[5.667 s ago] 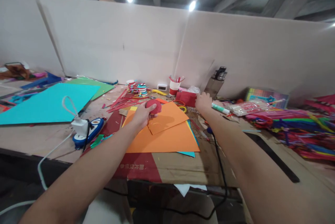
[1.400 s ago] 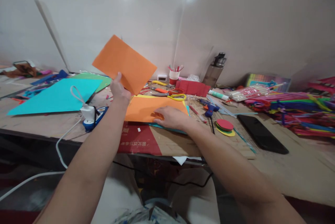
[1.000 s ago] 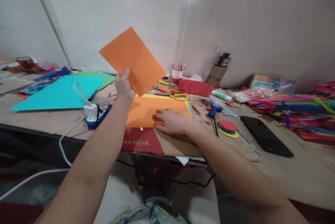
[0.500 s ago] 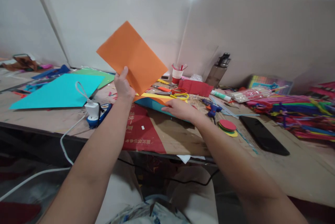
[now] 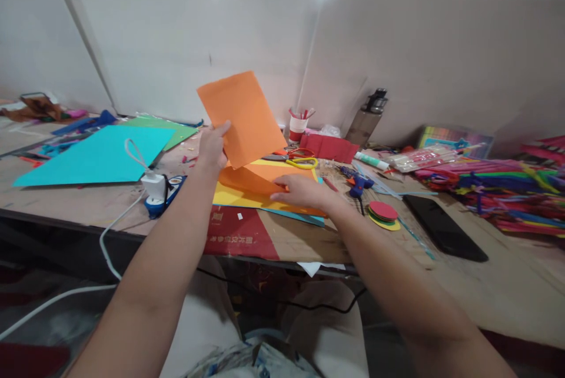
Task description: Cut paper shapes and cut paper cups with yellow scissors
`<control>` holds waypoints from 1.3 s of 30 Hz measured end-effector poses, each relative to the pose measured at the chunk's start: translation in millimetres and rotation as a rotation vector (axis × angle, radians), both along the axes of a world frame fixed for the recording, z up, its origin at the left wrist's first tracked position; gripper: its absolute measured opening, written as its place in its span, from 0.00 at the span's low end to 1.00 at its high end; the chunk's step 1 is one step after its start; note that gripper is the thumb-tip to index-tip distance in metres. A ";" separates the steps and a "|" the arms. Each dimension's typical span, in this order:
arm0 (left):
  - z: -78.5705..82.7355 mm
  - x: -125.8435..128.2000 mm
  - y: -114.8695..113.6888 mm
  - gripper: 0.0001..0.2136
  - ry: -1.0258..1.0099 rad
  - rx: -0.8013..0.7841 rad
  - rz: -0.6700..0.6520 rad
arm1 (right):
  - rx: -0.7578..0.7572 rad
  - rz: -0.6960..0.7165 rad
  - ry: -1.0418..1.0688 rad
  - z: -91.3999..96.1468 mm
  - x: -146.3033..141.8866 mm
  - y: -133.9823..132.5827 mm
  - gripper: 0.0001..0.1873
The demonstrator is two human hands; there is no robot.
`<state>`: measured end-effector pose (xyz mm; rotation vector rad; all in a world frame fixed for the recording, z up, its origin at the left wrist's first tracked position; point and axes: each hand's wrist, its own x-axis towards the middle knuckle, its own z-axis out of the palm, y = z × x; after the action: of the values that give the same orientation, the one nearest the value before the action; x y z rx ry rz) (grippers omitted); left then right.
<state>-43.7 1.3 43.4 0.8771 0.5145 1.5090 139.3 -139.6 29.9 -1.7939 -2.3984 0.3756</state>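
Note:
My left hand (image 5: 212, 147) pinches a loose orange paper sheet (image 5: 241, 114) by its lower left edge and holds it upright above the desk. My right hand (image 5: 301, 191) grips the near edge of a second orange sheet (image 5: 249, 179) and lifts it off the stack, baring a yellow sheet (image 5: 233, 196) and a teal sheet (image 5: 304, 219) beneath. The stack lies on a flattened cardboard box (image 5: 282, 236) with a red printed panel.
Scissors (image 5: 293, 160), a blue glue gun (image 5: 356, 185), a pile of round paper discs (image 5: 382, 214) and a black phone (image 5: 444, 226) lie to the right. A large cyan sheet (image 5: 92, 154) and a white charger on a power strip (image 5: 154, 189) sit left. Coloured strips (image 5: 507, 201) fill the far right.
The raised orange sheet has dropped lower and turned more upright. My right hand has peeled the top orange sheet up from the stack, so yellow now shows beneath.

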 end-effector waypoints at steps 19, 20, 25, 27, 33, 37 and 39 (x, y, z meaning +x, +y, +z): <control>-16.0 4.4 -4.6 0.09 0.640 0.586 0.255 | -0.020 0.120 -0.160 -4.6 -7.8 -7.8 0.19; -18.2 6.2 -6.4 0.10 0.735 0.658 0.196 | -0.021 0.113 -0.155 -4.3 -7.3 -8.2 0.20; -31.5 19.3 -19.4 0.20 1.117 0.851 -0.136 | -0.203 0.123 -0.024 9.5 9.1 -9.5 0.38; -35.2 24.8 -28.0 0.20 1.232 0.828 -0.155 | -0.283 0.153 0.081 21.4 19.9 -11.5 0.33; -34.8 35.6 -58.5 0.11 1.599 1.073 -0.305 | -0.500 0.147 0.717 41.2 46.2 -19.1 0.24; -25.0 33.4 -61.8 0.24 1.661 0.973 -0.469 | -0.305 -0.014 0.947 26.7 52.1 -9.6 0.20; -17.2 31.2 -57.5 0.25 1.623 0.859 -0.492 | -0.134 -0.155 0.962 18.8 53.6 -0.1 0.17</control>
<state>-12.5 -56.2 26.1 2.6522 0.6575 0.1930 192.9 -139.6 48.7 -1.3421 -1.5708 1.0919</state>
